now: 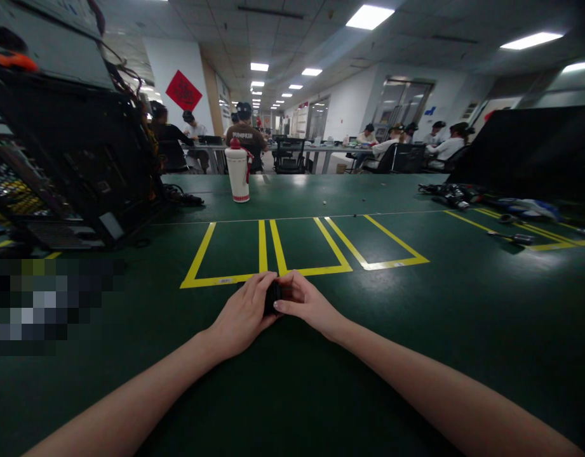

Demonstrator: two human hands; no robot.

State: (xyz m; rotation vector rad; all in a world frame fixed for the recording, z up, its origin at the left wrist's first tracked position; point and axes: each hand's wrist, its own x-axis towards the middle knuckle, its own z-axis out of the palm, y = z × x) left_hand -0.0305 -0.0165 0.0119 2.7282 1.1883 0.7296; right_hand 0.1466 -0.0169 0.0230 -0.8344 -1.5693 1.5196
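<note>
A small black object is between my two hands on the green table, near the yellow tape outlines. My left hand is wrapped over its left side, with the fingers bent across the top. From the right, my right hand holds it too, its fingers curled at the far side and the thumb in front. The hands nearly touch at the fingertips. Most of the object is hidden by my fingers, so its exact kind cannot be made out.
Yellow tape marks several outlines beyond my hands. Farther back stands a white bottle with a red lid. An open black computer case is at the left; cables and tools lie at the right. People sit in the background.
</note>
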